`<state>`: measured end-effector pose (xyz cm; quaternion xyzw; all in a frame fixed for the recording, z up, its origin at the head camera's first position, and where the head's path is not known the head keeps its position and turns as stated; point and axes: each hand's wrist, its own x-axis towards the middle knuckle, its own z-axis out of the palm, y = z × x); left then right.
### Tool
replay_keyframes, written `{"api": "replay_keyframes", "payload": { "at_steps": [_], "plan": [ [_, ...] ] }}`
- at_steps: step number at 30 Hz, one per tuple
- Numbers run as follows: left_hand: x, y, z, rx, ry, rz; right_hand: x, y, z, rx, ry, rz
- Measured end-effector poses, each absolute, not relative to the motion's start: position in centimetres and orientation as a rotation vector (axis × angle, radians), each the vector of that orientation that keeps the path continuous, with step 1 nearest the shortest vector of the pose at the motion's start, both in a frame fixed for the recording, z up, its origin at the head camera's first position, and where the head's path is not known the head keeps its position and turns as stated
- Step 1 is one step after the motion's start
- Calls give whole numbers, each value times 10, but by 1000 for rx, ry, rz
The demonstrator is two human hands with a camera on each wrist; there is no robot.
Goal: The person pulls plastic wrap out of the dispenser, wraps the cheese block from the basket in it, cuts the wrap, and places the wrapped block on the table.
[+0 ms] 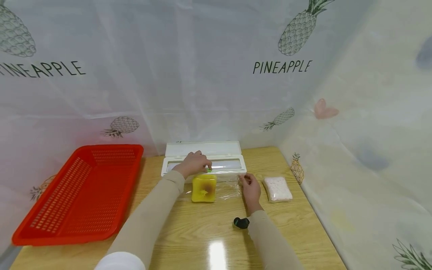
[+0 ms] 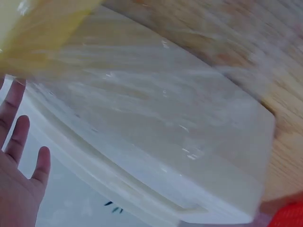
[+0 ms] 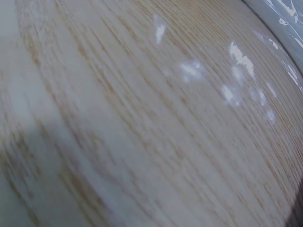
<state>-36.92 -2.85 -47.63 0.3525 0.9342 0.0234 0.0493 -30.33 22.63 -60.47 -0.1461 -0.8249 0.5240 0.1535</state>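
Observation:
A long white cling film dispenser point(image 1: 204, 158) lies at the back of the table with its lid raised. Clear cling film point(image 1: 227, 190) comes out of its front and lies around a yellow, bread-slice-shaped piece point(image 1: 198, 187) with a brown patch. My left hand point(image 1: 194, 164) reaches over the dispenser, its fingertips pinching a small green slider point(image 1: 209, 170) on the front edge. At the dispenser's right front corner my right hand point(image 1: 251, 189) pinches the film's edge between thumb and finger. The left wrist view shows the outer fingers point(image 2: 18, 137) spread; thumb and index tip are hidden there.
To the right sits a whitish square piece point(image 1: 277, 189) that looks wrapped in film. A red plastic basket point(image 1: 116, 210) stands on the left. Pineapple-printed sheeting point(image 1: 209, 93) hangs behind the table and along its right side.

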Motion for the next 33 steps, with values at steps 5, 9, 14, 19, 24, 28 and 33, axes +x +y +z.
{"api": "replay_keyframes", "payload": {
  "at_steps": [5, 9, 14, 19, 24, 28, 33],
  "plan": [
    [-365, -45, -476, 1095, 2860, 56, -303, 225, -606, -412, -2361, 1504],
    [-361, -60, -472, 1098, 2869, 15, -302, 223, -607, -408, -2367, 1521],
    [-358, -83, -469, 1084, 2878, 14, -300, 223, -604, -416, -2368, 1534],
    [-354, -107, -470, 1109, 2910, 68, -299, 225, -605, -423, -2375, 1549],
    [-348, -125, -466, 1127, 2909, 176, -300, 225, -607, -408, -2383, 1531],
    [-347, -140, -463, 1084, 2886, 225, -300, 225, -607, -397, -2383, 1516],
    [-350, -168, -468, 998, 2936, 119, -300, 225, -606, -411, -2373, 1531]
  ]
}}
